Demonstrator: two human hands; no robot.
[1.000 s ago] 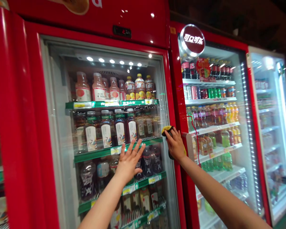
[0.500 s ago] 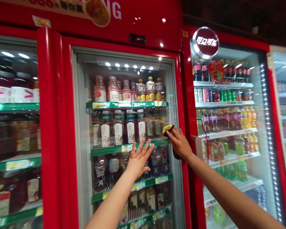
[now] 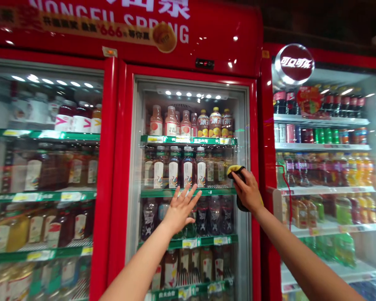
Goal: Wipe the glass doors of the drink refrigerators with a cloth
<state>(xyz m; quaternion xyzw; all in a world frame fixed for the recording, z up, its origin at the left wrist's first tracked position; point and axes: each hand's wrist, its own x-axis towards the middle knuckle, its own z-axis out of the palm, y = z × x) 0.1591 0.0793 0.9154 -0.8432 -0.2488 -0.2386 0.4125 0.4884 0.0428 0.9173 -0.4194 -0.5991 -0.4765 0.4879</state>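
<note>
Straight ahead stands a red drinks fridge with a closed glass door [image 3: 191,211]. My left hand [image 3: 181,210] is spread with its fingers apart in front of the glass, around the height of the second shelf; whether the palm touches the pane is hard to see. A yellow and black cloth [image 3: 235,169] is in my right hand [image 3: 249,192], held near the right edge of the glass beside the red door frame [image 3: 255,138]. Part of the cloth hangs below the palm. Behind the glass, dark bottles with white labels [image 3: 188,169] line the second shelf.
To the left is another glass door [image 3: 59,167] of the red fridge with bottles behind it. On the right, a second red fridge holds cola bottles [image 3: 327,100] and cans under a round lit sign [image 3: 294,65]. A red cord [image 3: 288,192] hangs beside a door handle [image 3: 275,205].
The view has shifted left, so the fridges appear farther right and more of the left door shows. My right hand with the cloth stays near the right glass edge; my left hand remains spread.
</note>
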